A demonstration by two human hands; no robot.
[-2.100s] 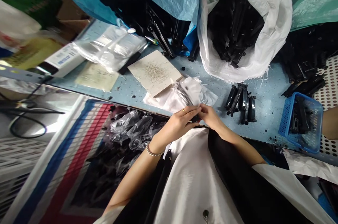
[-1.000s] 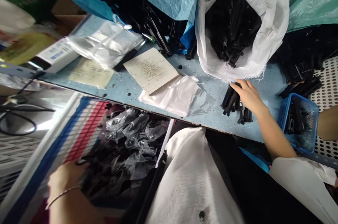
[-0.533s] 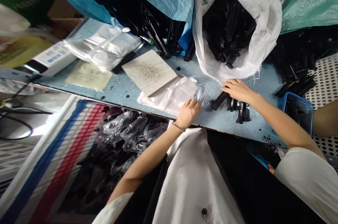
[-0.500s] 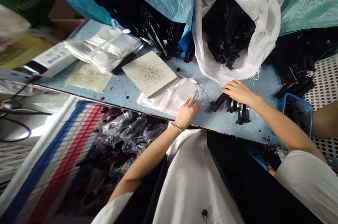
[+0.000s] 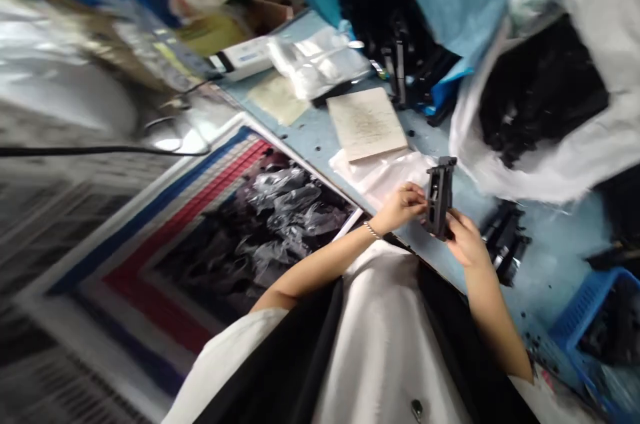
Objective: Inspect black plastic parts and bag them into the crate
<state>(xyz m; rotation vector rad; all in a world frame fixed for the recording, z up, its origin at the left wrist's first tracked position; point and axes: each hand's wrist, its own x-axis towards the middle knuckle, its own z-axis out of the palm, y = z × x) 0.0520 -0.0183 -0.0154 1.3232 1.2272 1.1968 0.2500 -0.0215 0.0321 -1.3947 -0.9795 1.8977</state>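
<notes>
My right hand (image 5: 465, 234) grips a black, long, slotted plastic part (image 5: 439, 201) from its right side and holds it upright above the table's front edge. It may be more than one part pressed together. Close by on the left, my left hand (image 5: 403, 207) has its fingers pinched, the tips near or at the part's left side; what they hold, if anything, does not show. Just behind the left hand lies thin white plastic bagging (image 5: 385, 181) under a beige square board (image 5: 367, 124). More black parts (image 5: 507, 237) lie right of my right hand.
Black parts fill a blue sack (image 5: 480, 4) and a white woven sack (image 5: 565, 177) at the back. A blue basket (image 5: 583, 307) stands at the right. Clear plastic packets (image 5: 323, 64) lie back left. Below the table, a striped bag (image 5: 200, 211) holds plastic-wrapped items.
My right hand has lifted a black part off the table and brought it beside my left hand. My left hand has come up to it. The view has swung left.
</notes>
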